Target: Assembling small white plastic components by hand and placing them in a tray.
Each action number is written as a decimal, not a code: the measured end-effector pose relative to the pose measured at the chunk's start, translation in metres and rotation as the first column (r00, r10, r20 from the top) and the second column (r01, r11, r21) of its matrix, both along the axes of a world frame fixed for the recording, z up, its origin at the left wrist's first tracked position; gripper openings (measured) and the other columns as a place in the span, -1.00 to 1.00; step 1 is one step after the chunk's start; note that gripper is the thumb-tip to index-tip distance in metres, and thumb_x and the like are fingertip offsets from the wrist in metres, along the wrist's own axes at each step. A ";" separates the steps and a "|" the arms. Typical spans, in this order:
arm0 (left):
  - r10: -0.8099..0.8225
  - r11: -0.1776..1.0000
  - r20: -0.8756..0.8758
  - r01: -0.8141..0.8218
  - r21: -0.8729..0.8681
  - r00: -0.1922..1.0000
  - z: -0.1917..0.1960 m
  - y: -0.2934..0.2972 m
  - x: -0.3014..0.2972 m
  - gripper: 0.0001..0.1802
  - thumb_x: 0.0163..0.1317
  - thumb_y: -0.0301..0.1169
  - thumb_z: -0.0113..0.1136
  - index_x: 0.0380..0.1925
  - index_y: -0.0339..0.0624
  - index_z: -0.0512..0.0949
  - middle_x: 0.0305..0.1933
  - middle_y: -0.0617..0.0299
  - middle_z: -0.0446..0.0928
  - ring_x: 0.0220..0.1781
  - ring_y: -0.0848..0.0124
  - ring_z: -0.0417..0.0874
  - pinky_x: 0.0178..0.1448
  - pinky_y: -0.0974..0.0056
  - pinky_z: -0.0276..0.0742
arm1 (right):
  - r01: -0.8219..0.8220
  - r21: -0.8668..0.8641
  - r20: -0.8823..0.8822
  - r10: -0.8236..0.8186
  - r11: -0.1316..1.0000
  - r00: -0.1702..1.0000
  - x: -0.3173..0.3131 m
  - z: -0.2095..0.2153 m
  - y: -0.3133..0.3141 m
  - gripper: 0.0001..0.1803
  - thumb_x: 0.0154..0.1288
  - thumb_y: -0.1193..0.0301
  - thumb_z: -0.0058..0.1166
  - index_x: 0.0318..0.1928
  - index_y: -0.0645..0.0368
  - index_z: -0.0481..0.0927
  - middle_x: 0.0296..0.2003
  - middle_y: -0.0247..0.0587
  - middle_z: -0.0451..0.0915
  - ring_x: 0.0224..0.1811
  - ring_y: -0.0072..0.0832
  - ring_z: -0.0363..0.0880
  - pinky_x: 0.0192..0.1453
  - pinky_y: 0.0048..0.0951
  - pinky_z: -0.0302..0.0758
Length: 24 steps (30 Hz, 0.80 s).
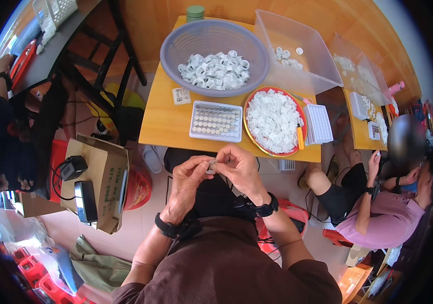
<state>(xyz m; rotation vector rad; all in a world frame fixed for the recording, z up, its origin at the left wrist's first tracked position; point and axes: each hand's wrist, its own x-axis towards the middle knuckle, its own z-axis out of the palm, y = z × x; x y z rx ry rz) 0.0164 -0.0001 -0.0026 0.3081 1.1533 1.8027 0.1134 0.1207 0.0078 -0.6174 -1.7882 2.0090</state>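
Observation:
Above my lap, just short of the table's front edge, my left hand [190, 175] and my right hand [238, 169] meet fingertip to fingertip. Between them they pinch a small, pale ring-shaped piece [210, 168], partly covered by the fingers. Closest to the hands on the table is a white tray [215, 136] with rows of small round pieces in it. Right of that tray, a red round plate [303, 121] is heaped with small white plastic pieces [273, 119]. An orange-handled cutter [300, 138] lies on the plate's right rim.
Behind stands a grey-purple basket [168, 63] holding white ring pieces, beside a clear plastic bin [323, 76]. A stack of white trays [318, 124] sits at the table's right. An open cardboard box [100, 152] is on the left. Co-workers sit at right [379, 218] and far left [3, 131].

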 end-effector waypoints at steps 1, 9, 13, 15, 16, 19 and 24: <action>-0.004 1.000 -0.041 0.005 0.011 0.999 -0.002 0.002 -0.001 -0.77 0.27 -0.38 0.06 -0.16 -0.29 0.53 -0.20 0.18 0.57 -0.21 0.47 0.59 -0.15 0.41 0.55 | 0.013 -0.068 -0.026 -0.015 0.998 1.000 0.000 -0.002 0.000 -0.91 0.15 0.61 0.12 -0.35 0.30 0.46 -0.45 -0.35 0.52 -0.42 -0.71 0.49 -0.34 -0.67 0.47; -0.095 0.993 0.147 0.083 0.082 0.985 0.011 0.013 0.000 -0.75 0.29 -0.39 0.02 -0.10 -0.30 0.48 -0.18 0.16 0.55 -0.19 0.40 0.60 -0.09 0.37 0.56 | 0.133 -0.239 -0.052 -0.149 0.962 0.987 0.012 0.013 -0.006 -0.87 0.17 0.61 0.09 -0.25 0.33 0.50 -0.41 -0.30 0.56 -0.40 -0.67 0.53 -0.32 -0.67 0.49; -0.198 0.979 0.001 0.198 -0.037 0.980 0.033 0.015 -0.010 -0.63 0.27 -0.40 0.06 0.06 -0.27 0.37 -0.11 0.17 0.51 -0.12 0.41 0.57 -0.01 0.35 0.52 | 0.225 -0.147 0.003 -0.227 0.963 0.974 0.017 0.024 -0.007 -0.84 0.14 0.58 0.11 -0.23 0.33 0.50 -0.39 -0.27 0.56 -0.40 -0.62 0.54 -0.32 -0.59 0.53; -0.193 0.981 -0.175 0.193 -0.014 0.966 0.049 0.018 -0.016 -0.58 0.25 -0.42 0.07 0.10 -0.26 0.33 -0.09 0.17 0.50 -0.09 0.43 0.55 0.04 0.35 0.48 | 0.334 -0.131 -0.032 -0.341 0.933 0.940 0.023 0.028 0.001 -0.84 0.12 0.59 0.12 -0.24 0.31 0.51 -0.40 -0.28 0.56 -0.42 -0.63 0.54 -0.34 -0.62 0.52; -0.202 0.978 -0.344 0.205 -0.027 0.917 0.061 0.018 -0.020 -0.53 0.24 -0.43 0.08 0.14 -0.25 0.28 -0.08 0.18 0.49 -0.05 0.44 0.52 0.08 0.34 0.44 | 0.368 -0.090 -0.002 -0.370 0.926 0.929 0.028 0.028 0.008 -0.86 0.13 0.60 0.09 -0.25 0.30 0.51 -0.42 -0.31 0.54 -0.42 -0.61 0.52 -0.34 -0.59 0.52; -0.665 0.615 -0.227 0.694 0.375 0.712 0.154 0.022 -0.009 -0.81 0.26 -0.52 0.02 -0.15 -0.31 0.51 -0.17 0.23 0.52 -0.08 0.55 0.48 0.06 0.40 0.38 | 0.430 0.047 0.024 -0.432 0.901 0.902 0.055 0.019 0.035 -0.81 0.08 0.59 0.11 -0.25 0.28 0.48 -0.41 -0.31 0.50 -0.45 -0.60 0.48 -0.39 -0.51 0.51; -0.534 -0.062 -0.554 0.623 0.780 0.639 0.191 0.030 0.063 -0.63 0.33 -0.27 -0.10 -0.12 -0.43 0.44 -0.17 0.03 0.53 -0.10 0.18 0.53 0.02 0.23 0.45 | 0.440 -0.068 0.005 -0.440 0.896 0.898 0.051 0.008 0.034 -0.79 0.11 0.62 0.09 -0.21 0.23 0.45 -0.50 -0.38 0.43 -0.55 -0.64 0.42 -0.45 -0.59 0.47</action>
